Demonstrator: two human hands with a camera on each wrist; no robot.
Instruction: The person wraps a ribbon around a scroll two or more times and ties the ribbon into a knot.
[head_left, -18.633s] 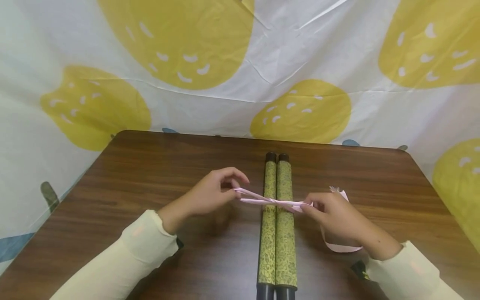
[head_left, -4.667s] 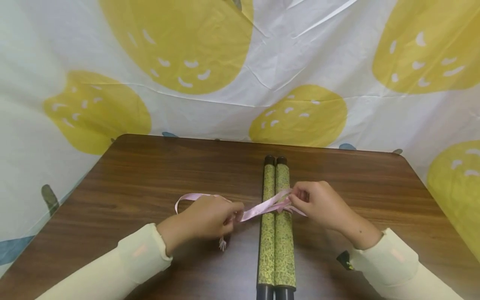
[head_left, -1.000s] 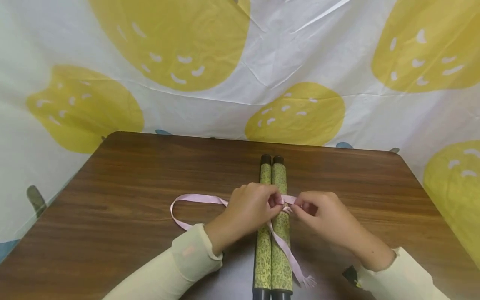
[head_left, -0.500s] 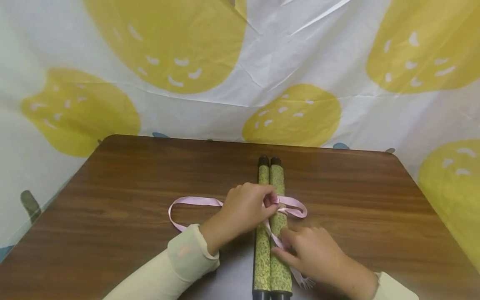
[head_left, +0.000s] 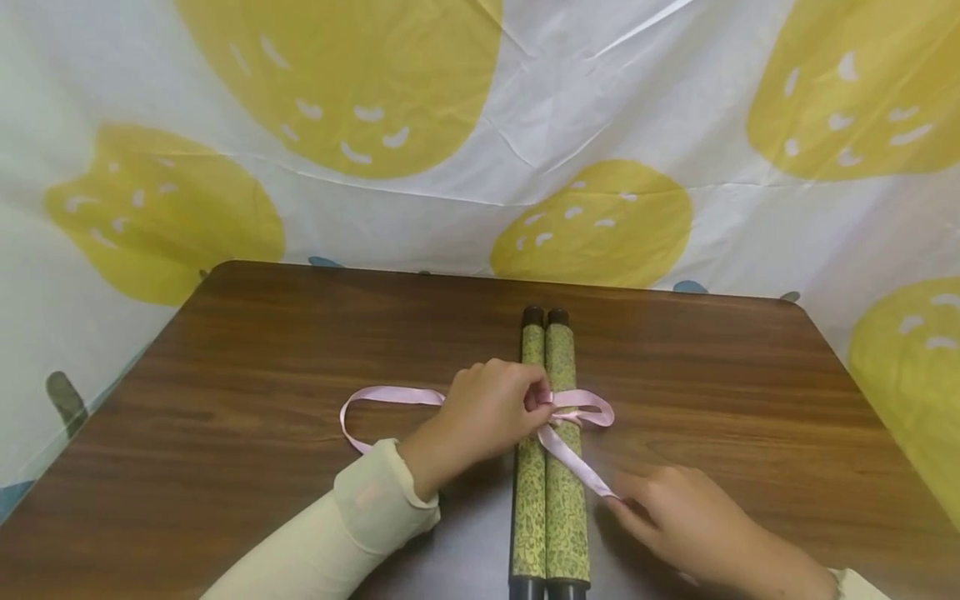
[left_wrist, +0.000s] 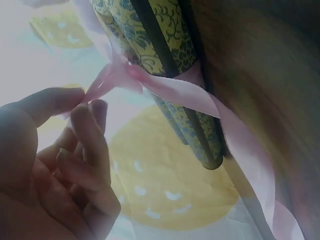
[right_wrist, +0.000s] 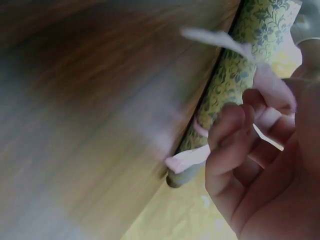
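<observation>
Two green-gold brocade rolls of a scroll with dark end knobs lie side by side, pointing away from me. A pink ribbon goes round them, with a loop sticking out to the right. My left hand, over the rolls, pinches the ribbon beside the crossing between thumb and forefinger, as the left wrist view also shows. Low on the right, my right hand pinches the ribbon's near tail, drawn slanting across the right roll. That tail's end is hidden by the right hand in the head view.
The scroll rests on a dark wooden table. Another stretch of ribbon curves over the tabletop to the left, partly behind the left forearm. Behind the table hangs a white cloth with yellow fruit prints.
My right hand has let go of the loop, dropped to the ribbon's hanging tail, and drawn it out to the right. The left hand keeps its pinch near the crossing.
</observation>
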